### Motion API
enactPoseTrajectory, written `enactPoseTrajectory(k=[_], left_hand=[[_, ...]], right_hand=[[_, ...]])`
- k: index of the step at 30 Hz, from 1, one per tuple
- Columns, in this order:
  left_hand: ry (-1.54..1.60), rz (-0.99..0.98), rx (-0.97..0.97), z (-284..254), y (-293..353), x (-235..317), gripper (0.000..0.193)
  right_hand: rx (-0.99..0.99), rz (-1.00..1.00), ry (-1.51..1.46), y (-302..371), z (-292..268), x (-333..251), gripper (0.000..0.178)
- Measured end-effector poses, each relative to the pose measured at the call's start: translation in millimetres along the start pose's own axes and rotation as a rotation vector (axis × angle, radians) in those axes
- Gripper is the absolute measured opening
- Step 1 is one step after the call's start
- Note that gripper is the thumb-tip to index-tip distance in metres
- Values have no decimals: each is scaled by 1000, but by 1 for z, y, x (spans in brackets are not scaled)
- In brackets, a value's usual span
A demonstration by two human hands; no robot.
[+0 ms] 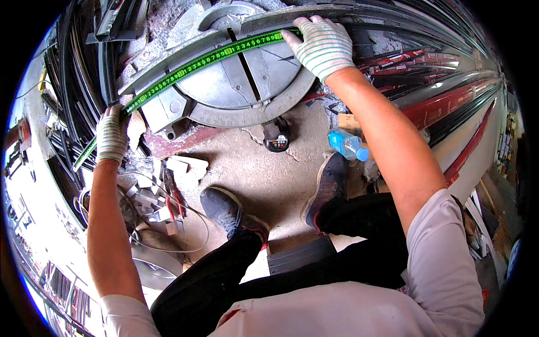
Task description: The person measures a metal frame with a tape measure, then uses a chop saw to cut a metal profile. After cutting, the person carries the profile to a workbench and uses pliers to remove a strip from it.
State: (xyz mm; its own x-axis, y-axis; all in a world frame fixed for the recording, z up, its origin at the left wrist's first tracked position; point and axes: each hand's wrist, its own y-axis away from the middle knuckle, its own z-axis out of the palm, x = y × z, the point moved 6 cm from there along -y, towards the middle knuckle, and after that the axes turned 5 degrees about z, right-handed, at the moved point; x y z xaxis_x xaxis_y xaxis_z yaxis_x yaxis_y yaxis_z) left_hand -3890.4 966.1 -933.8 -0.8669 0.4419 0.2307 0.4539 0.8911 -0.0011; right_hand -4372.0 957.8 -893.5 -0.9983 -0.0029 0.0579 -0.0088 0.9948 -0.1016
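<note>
Landmark: the round saw table (241, 78) of the miter saw on the concrete floor (269, 174).

Nearest the person, below the saw table: two shoes (230, 210) planted on the floor, a water bottle (348, 145) lying to the lower right, a tape case (277, 140) just under the table's front edge. Metal offcuts (151, 196) litter the floor to the lower left.

Left hand (111, 135), gloved, sits left of and below the saw table; fingers curled shut around the green tape measure (202, 59), pinning it to the long metal bar (168, 70).

Right hand (323, 45), gloved, at the table's upper right; fingers flat and pressed down on the tape's far end, not wrapped around it.

The tape runs taut along the bar, across the back of the saw table.

Beyond, right: stacked metal profiles (449, 98).

Risk, judged: the right hand only presses, so the tape could slip and spoil the reading. Sharp offcuts lie close to the left shoe. Blade not visible.
</note>
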Motion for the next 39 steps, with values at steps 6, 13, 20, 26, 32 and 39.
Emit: enactPoseTrajectory(k=[6, 13, 20, 26, 32, 39], left_hand=[[9, 3, 1, 3, -6, -4, 26], [-52, -35, -41, 1, -5, -9, 28], [-38, -12, -26, -1, -9, -1, 27], [-80, -40, -95, -2, -9, -1, 29], [-96, 19, -32, -11, -11, 12, 25], [-51, -10, -19, -14, -20, 34, 36]], right_hand=[[34, -8, 3, -2, 2, -1, 45], [90, -9, 22, -2, 4, -4, 46], [100, 10, 17, -2, 8, -3, 48], [87, 7, 31, -5, 5, -6, 47], [67, 16, 55, -6, 6, -6, 47], [91, 15, 29, -6, 10, -3, 47]])
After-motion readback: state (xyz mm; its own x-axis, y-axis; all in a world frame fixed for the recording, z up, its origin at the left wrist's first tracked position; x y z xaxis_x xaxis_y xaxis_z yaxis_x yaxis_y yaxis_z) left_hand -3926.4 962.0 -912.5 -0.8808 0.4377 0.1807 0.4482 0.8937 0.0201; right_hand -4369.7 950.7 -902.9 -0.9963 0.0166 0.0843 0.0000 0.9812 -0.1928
